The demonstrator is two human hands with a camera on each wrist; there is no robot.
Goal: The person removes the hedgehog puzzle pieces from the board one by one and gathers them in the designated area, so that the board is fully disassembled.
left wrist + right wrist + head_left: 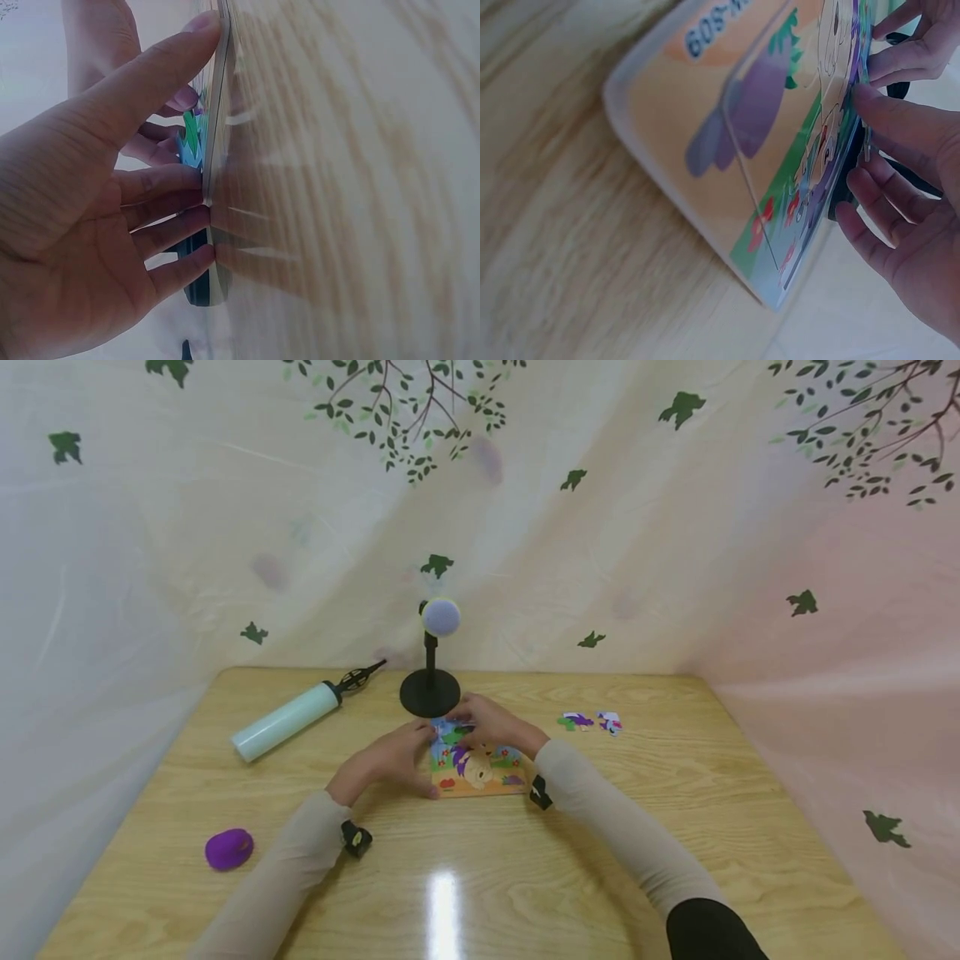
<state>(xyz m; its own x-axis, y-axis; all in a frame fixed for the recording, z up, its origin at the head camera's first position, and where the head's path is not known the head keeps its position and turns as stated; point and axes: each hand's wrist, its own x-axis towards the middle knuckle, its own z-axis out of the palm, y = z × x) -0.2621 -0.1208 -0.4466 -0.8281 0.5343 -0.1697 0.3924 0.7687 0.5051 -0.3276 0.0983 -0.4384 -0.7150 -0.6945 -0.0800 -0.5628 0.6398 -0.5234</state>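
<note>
A picture puzzle board with a cartoon figure, flowers and an orange border lies flat on the wooden table. My left hand rests along its left side. In the left wrist view the thumb touches the board's edge and the other fingers stretch out to the edge and tabletop. My right hand is over the board's upper part. Between its thumb and fingers it pinches a small green and blue puzzle piece, tilted up from the board. The fingers partly hide the piece and the picture beneath.
Two loose puzzle pieces, one green and purple, one purple and white, lie right of the board. A black-based stand is just behind it. A pale green hand pump and a purple rounded object lie to the left.
</note>
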